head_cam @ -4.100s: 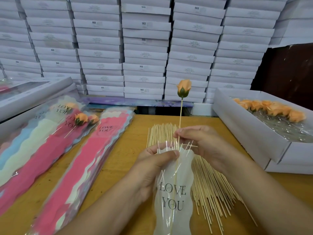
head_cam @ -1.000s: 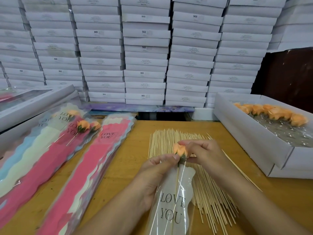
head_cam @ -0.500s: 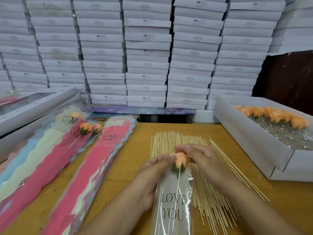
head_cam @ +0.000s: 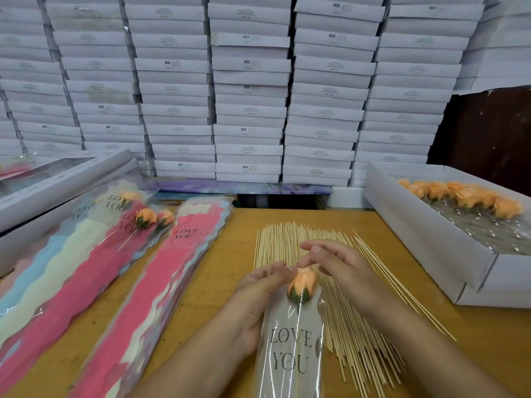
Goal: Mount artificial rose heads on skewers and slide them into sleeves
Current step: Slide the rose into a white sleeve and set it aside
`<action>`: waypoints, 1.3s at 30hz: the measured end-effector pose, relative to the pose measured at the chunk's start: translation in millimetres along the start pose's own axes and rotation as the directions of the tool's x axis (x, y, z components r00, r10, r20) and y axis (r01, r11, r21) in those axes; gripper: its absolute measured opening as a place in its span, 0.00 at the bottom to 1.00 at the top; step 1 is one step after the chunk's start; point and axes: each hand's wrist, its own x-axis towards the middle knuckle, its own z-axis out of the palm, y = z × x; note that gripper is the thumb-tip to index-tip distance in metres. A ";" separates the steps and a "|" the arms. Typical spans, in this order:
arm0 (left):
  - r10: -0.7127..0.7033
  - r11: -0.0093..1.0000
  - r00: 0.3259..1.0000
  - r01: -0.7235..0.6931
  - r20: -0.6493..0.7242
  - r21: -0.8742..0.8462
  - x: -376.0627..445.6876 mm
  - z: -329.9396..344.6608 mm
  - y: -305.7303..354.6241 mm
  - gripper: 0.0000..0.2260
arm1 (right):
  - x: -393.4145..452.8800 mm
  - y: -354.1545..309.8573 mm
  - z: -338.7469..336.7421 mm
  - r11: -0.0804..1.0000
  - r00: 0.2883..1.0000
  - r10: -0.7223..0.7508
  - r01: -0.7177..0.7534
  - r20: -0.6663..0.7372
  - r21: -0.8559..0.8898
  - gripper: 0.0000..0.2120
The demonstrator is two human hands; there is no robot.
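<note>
On the tabletop at far left, finished roses tucked in sleeves, beside a stack of empty pink sleeves. At centre, left hand pinching the mouth of the clear "LOVE YOU" sleeve; rose head now sunk fully inside, where four seconds back stood high above on its skewer. Insertion likely complete. Right hand lifted off, fingers relaxed, gripping nothing, over loose skewers. At right, white box holding a row of orange rose heads.
</note>
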 end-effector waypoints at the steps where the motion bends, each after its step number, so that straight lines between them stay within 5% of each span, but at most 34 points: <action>1: -0.002 1.000 1.000 0.002 -0.005 -0.002 0.1 0.2 0.0 0.24 | -0.1 0.2 -0.4 1.000 1.000 -0.001 0.001 -0.006 -0.005 0.13; 6: 0.009 1.000 1.000 -0.009 -0.015 -0.010 1.2 -0.2 -0.6 0.21 | -3.2 -0.4 1.3 1.000 0.999 0.012 -0.012 0.033 -0.007 0.10; 13: 0.000 0.999 1.000 0.000 0.008 -0.040 5.9 -2.9 -2.2 0.31 | -1.3 4.3 1.2 0.999 0.993 0.042 -0.045 0.107 0.019 0.11; 24: -0.008 1.000 1.000 0.008 0.002 0.002 2.6 -2.5 -2.8 0.24 | -1.2 7.8 -4.7 0.998 0.922 0.070 -0.067 0.381 -0.023 0.16; 27: -0.007 1.000 1.000 0.007 0.017 -0.004 2.5 -2.2 -2.4 0.25 | -0.8 7.6 -5.9 0.997 0.924 0.073 -0.080 0.375 0.004 0.17; 30: 0.028 0.999 1.000 -0.028 -0.005 -0.033 4.0 -2.5 -0.3 0.27 | 1.2 4.8 -5.0 0.992 0.977 0.067 -0.087 0.204 0.095 0.20; 34: 0.073 0.993 0.996 -0.077 -0.053 -0.088 7.0 -4.8 2.9 0.25 | 4.5 6.5 -6.7 0.936 0.985 0.165 -0.174 0.053 0.307 0.32; 39: 0.101 0.989 0.993 -0.107 -0.066 -0.104 8.4 -6.0 4.5 0.28 | 4.0 11.7 -8.7 0.861 0.899 0.323 -0.409 0.295 0.304 0.30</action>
